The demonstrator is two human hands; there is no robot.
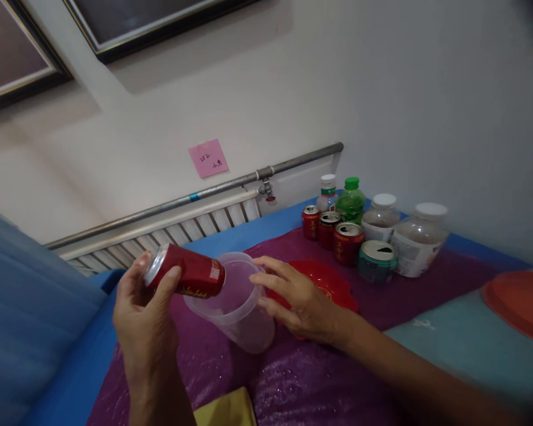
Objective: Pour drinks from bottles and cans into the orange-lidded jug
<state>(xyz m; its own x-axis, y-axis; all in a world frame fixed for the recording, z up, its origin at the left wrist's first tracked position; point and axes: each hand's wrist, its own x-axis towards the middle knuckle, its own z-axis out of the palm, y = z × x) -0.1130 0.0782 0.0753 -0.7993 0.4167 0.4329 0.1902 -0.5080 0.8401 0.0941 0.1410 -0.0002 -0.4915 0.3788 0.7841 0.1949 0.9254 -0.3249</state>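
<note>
My left hand (148,307) grips a red drink can (189,272) with thumb and fingers near its silver end. The can lies almost on its side, its other end over the mouth of a translucent plastic tub (249,328). Spread fingers of my right hand (293,296) rest at the right side of the tub's rim; whether they press on it I cannot tell. The tub leans on a shiny purple sheet (293,378). Partly hidden behind my right hand is a red scalloped dish (328,278).
Several drink cans (349,248) and a green-capped bottle (350,204) stand at the back right, beside white-lidded jars (420,245). An orange-red round object (522,302) lies far right, a folded yellow cloth (228,408) in front. A radiator (204,225) lines the wall.
</note>
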